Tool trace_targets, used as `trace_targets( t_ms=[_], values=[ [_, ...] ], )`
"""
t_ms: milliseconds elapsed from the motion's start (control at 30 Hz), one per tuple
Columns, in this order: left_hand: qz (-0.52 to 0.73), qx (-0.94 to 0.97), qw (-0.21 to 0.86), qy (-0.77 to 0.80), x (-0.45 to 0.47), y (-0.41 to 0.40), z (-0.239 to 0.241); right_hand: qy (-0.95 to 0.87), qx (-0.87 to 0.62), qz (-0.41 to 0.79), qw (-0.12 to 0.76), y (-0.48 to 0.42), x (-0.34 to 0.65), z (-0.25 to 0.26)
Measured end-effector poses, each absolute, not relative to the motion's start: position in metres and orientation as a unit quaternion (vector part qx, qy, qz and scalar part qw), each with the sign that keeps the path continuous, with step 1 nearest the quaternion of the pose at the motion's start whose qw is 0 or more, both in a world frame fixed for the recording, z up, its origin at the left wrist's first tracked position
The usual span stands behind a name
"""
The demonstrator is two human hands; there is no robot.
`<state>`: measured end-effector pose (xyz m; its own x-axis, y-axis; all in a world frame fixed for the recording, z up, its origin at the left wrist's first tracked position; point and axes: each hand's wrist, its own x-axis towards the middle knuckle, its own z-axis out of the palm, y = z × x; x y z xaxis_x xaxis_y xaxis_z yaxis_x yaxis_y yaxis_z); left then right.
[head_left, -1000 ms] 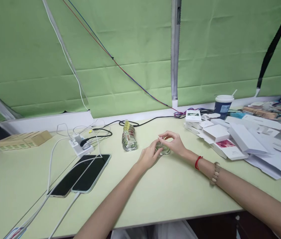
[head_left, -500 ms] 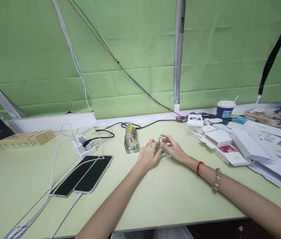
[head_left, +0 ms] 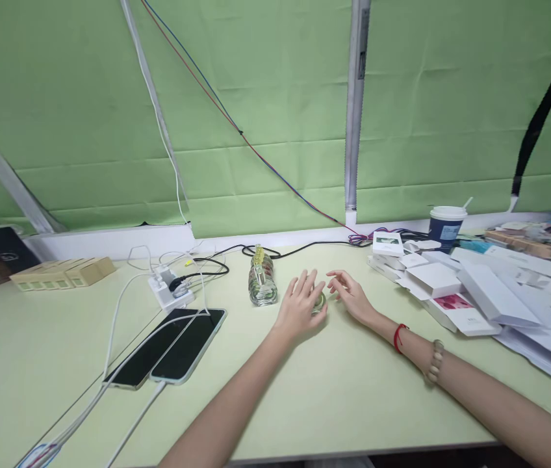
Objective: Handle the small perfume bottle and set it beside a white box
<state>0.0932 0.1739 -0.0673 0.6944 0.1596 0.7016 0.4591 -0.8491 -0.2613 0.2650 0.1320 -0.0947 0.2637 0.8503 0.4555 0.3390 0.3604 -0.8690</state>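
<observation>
Toward 4 o'clock, the right wrist wears a thin red cord bracelet (head_left: 397, 338), loosely looped, with a short end sticking out near the loop's 1 o'clock; farther up the same forearm sits a bracelet of chunky rounded beads (head_left: 435, 362) in mixed beige and brownish tones, strung side by side. The left forearm (head_left: 234, 398), toward 7 o'clock, is slim and bare, as is the left hand (head_left: 299, 305); the right hand (head_left: 353, 301) has slender, tapering fingers (head_left: 342, 277), their nails too small to make out
</observation>
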Motion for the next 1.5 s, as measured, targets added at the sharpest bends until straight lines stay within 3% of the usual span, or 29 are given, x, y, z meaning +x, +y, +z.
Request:
trace_targets(
  t_ms=[267, 567, 1000, 1500],
  values=[
    [-0.421, -0.858, 0.197, -0.22, 0.085, 0.188, -0.06, -0.567, -0.532, 0.223, 0.588, 0.131, 0.265, -0.096],
    [-0.518, -0.806, 0.256, -0.13, 0.052, 0.216, -0.056, -0.568, -0.538, 0.226, 0.58, 0.13, 0.265, -0.095],
    [-0.492, -0.748, 0.283, -0.344, 0.047, 0.239, -0.078, -0.599, -0.535, 0.21, 0.557, 0.133, 0.264, -0.099],
    [-0.477, -0.749, 0.28, -0.364, 0.052, 0.262, -0.082, -0.729, -0.568, 0.089, 0.373, 0.132, 0.266, -0.104]
  ],
)
